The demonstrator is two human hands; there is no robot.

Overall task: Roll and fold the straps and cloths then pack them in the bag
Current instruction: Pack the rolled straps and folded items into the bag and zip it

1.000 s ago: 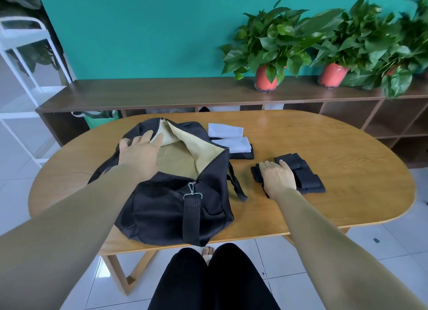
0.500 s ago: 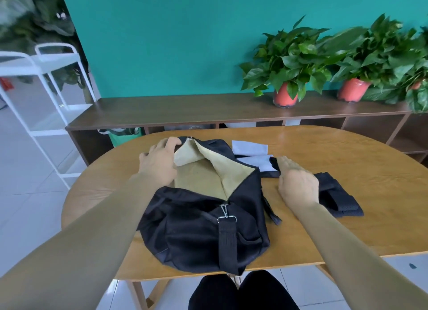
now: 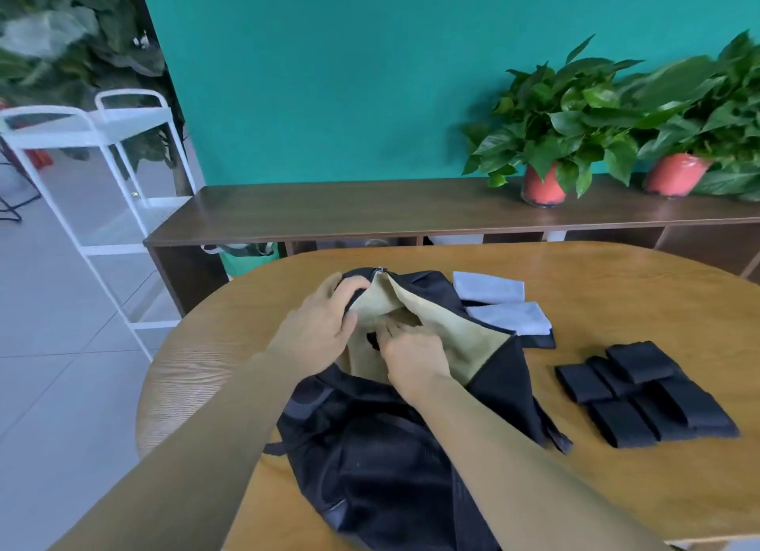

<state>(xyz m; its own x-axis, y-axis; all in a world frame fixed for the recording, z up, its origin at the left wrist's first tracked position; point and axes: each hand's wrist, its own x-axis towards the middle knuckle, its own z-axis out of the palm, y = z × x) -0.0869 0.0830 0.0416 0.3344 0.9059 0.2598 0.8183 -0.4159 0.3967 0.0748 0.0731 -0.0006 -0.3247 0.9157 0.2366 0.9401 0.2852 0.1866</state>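
A black bag [image 3: 390, 468] with tan lining [image 3: 456, 336] lies open on the wooden table [image 3: 617, 295]. My left hand [image 3: 320, 328] grips the far left rim of the opening and lifts it. My right hand [image 3: 411, 355] is inside the opening with curled fingers around a small black strap roll [image 3: 372, 340], which is mostly hidden. Several folded black straps [image 3: 641, 394] lie in a pile to the right of the bag. Two folded pale cloths [image 3: 493, 291] rest on a dark cloth [image 3: 538, 340] behind the bag.
A dark wooden sideboard [image 3: 370, 213] stands behind the table with two potted plants [image 3: 547, 139] on it. A white metal cart [image 3: 103, 172] stands at the left. A green bag [image 3: 246, 258] sits under the sideboard. The table's near edge is close to my body.
My right hand left the strap pile and moved left into the bag opening with a black strap. My left hand shifted from the bag's top to grip its rim. The view swung left.
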